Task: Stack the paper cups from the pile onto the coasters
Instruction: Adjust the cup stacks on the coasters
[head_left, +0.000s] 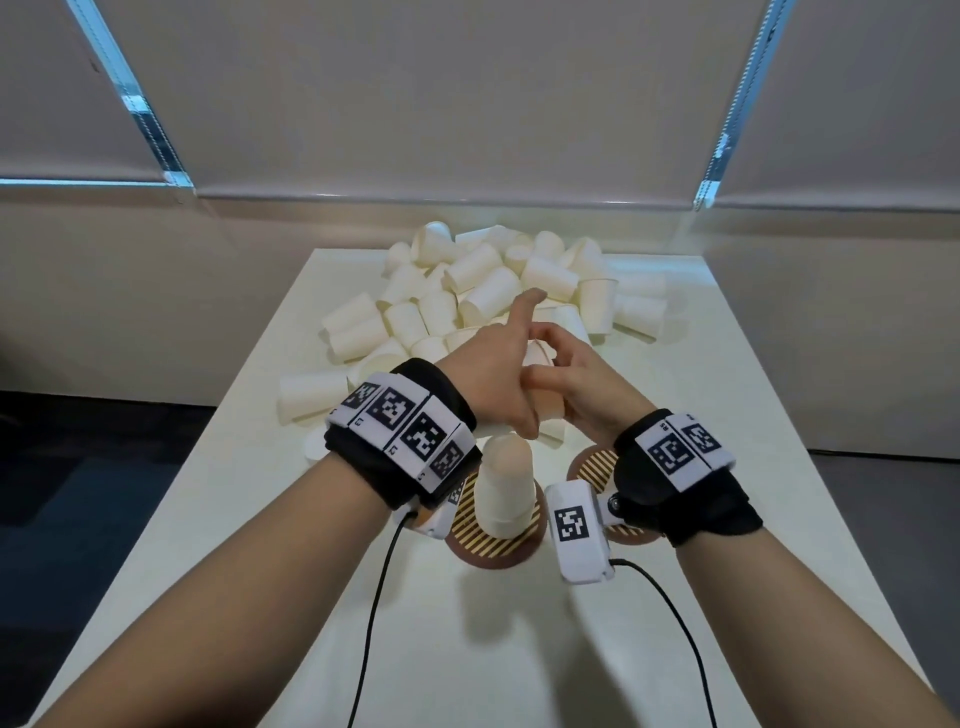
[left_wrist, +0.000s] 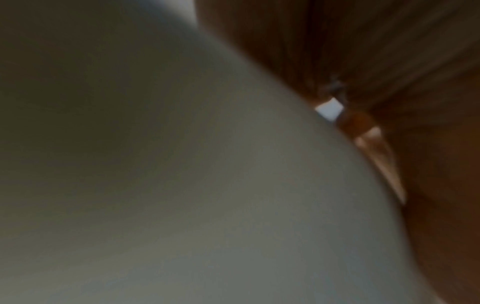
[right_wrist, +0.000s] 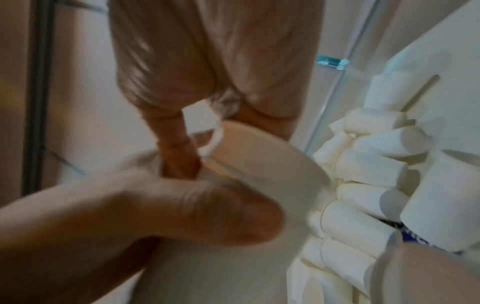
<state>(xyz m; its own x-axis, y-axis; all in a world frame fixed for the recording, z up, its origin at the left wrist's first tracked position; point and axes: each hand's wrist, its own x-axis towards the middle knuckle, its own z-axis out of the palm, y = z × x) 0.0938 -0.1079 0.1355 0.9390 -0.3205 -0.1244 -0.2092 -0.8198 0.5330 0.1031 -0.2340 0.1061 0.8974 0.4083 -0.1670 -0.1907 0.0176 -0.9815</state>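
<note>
Right hand (head_left: 587, 395) fingers (head_left: 545, 375) are curled round a white paper cup (head_left: 551, 410), gripping it. The right wrist view shows the thumb (right_wrist: 194, 205) pressed on the cup wall (right_wrist: 259, 164) and the other fingers bent over the rim. Left hand (head_left: 493, 374) sits against the same cup from the other side and touches the right fingers. Its index finger (head_left: 527, 304) is straight and points toward the far end, and its thumb points down. The rest of the left fingers are hidden, so I cannot tell if that hand is gripping. The left wrist view is blurred, just pale cup surface (left_wrist: 182, 164) filling most of the frame right against the hand. The cup is held in the air between both hands, above the middle of the bench (head_left: 519, 649). Just below the hands, on the near side, a short stack of upturned cups (head_left: 506, 488) stands upright on a round striped coaster (head_left: 493, 545). A second striped coaster (head_left: 597, 467) lies just to its right, partly hidden under the right wrist. Beyond the hands a big loose pile of cups (head_left: 493, 286) covers the far end of the bench, most of them lying on their sides. Both wrists wear black bands with printed markers, left (head_left: 405, 421) and right (head_left: 680, 447). A white camera unit (head_left: 576, 525) hangs at the right wrist, and black cables (head_left: 374, 597) trail toward the near edge.
</note>
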